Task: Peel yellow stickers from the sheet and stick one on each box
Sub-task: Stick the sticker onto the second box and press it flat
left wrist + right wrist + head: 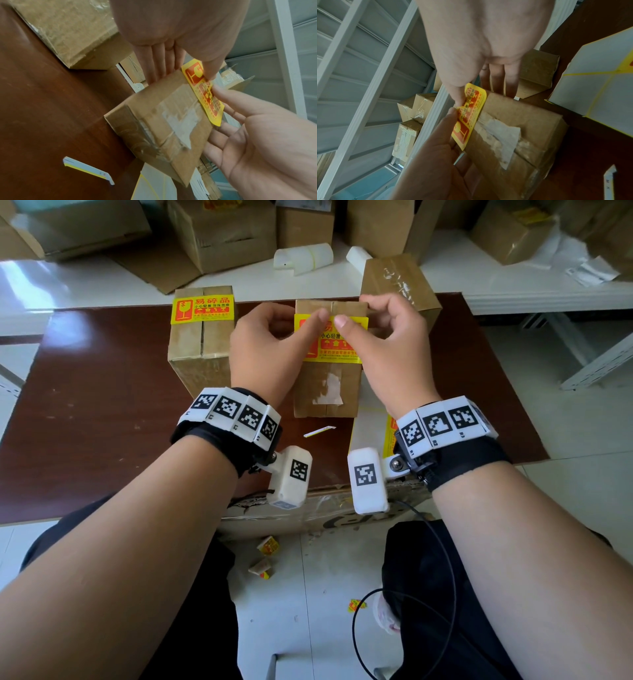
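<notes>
A yellow sticker [329,344] with red print stands tilted over the top of the middle cardboard box [325,393]. Its upper edge is off the cardboard in the wrist views [206,98] [471,115]. My left hand [317,318] pinches its upper left part, thumb on the printed face. My right hand [342,321] pinches the upper right part the same way. The box to the left [198,350] carries a yellow sticker [202,309] on its top. A third box [400,285] behind my right hand shows no sticker. The sticker sheet [368,424] lies under my right wrist.
The boxes stand on a dark brown table [102,405]. A torn backing strip [319,431] lies in front of the middle box. Behind, a white shelf holds more cartons [226,231] and a white roll [303,258]. Crumpled stickers [268,545] lie on the floor.
</notes>
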